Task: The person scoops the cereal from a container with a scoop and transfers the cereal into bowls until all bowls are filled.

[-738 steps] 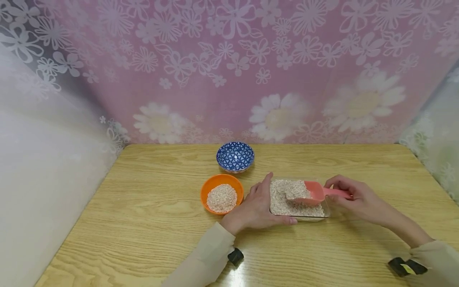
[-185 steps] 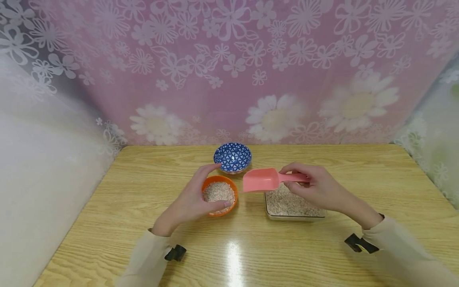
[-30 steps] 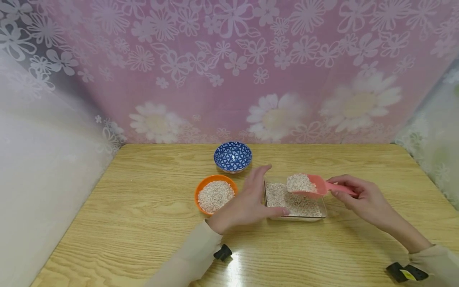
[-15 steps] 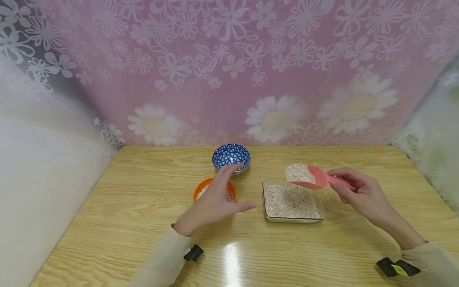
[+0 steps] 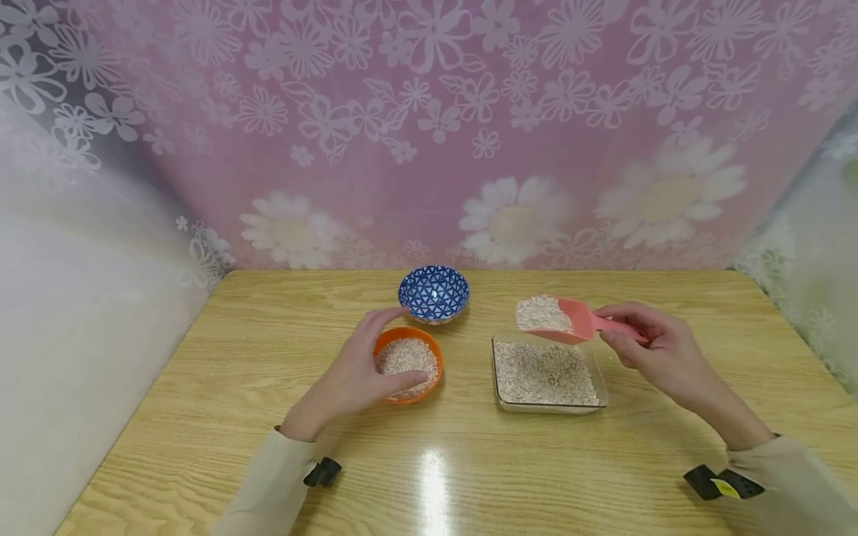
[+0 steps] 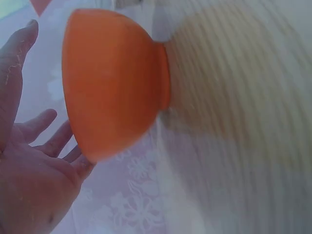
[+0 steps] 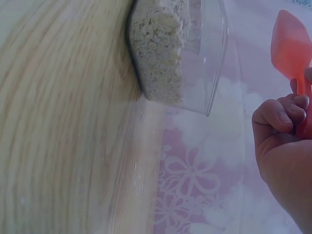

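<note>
In the head view my right hand (image 5: 660, 353) grips a pink scoop (image 5: 582, 321) by its handle. Rolled oats (image 5: 544, 314) heap in the scoop, which is held above a glass container (image 5: 551, 408) of more oats. The right wrist view shows curled fingers round the handle and the scoop (image 7: 291, 46) clear of the container (image 7: 214, 63). My left hand (image 5: 351, 380) is beside an orange bowl (image 5: 437, 356) holding oats, thumb and fingers spread about its rim. Seen from the left wrist, that hand (image 6: 44, 165) has loosely extended fingers at the bowl (image 6: 109, 83); contact is hard to tell.
A blue and white patterned bowl (image 5: 434, 294) stands just behind the orange one. The wooden table (image 5: 509, 476) ends at a pink floral curtain (image 5: 402, 186), with pale curtains on both sides.
My left hand has moved left from beside the glass container to the orange bowl. The right hand has lifted the loaded scoop out of the oats and shifted it slightly left.
</note>
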`<state>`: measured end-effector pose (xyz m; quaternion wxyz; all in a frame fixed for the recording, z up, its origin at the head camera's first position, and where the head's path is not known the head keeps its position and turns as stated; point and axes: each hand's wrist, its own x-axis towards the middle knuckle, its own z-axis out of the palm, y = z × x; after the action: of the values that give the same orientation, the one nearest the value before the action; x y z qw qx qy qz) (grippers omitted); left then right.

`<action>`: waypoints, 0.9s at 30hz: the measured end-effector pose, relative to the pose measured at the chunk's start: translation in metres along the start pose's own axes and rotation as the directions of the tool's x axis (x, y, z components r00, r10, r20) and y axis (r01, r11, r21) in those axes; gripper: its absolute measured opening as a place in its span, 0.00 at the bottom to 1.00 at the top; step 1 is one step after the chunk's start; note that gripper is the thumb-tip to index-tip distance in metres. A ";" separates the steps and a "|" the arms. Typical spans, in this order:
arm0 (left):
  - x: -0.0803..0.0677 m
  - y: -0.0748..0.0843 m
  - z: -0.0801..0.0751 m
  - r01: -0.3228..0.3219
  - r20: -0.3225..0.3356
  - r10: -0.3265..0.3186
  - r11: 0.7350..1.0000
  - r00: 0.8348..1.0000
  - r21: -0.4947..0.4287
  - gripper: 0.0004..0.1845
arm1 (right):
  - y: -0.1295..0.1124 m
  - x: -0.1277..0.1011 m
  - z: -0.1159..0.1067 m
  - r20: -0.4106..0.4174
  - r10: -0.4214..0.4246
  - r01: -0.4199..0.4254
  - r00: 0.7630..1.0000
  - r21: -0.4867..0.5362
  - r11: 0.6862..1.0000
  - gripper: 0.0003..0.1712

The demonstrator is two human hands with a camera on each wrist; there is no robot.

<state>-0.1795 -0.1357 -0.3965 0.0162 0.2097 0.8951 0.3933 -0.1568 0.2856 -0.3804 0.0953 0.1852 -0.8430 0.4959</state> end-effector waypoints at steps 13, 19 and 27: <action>-0.008 -0.021 -0.004 0.091 0.103 -0.097 0.994 0.990 0.060 0.60 | -0.011 0.016 0.018 0.006 -0.070 0.069 0.998 0.028 0.997 0.15; -0.008 -0.026 -0.005 0.102 0.197 -0.106 0.994 0.975 0.028 0.66 | -0.018 0.027 0.035 0.046 -0.128 0.127 0.991 0.029 0.991 0.16; -0.007 -0.029 -0.004 0.105 0.260 -0.099 0.994 0.961 -0.006 0.69 | -0.037 0.044 0.058 0.201 -0.068 0.075 0.977 -0.029 0.997 0.12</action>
<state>-0.1849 -0.1589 -0.4154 0.1552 0.2127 0.8909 0.3701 -0.1810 0.2090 -0.3642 0.0314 0.2625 -0.8500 0.4557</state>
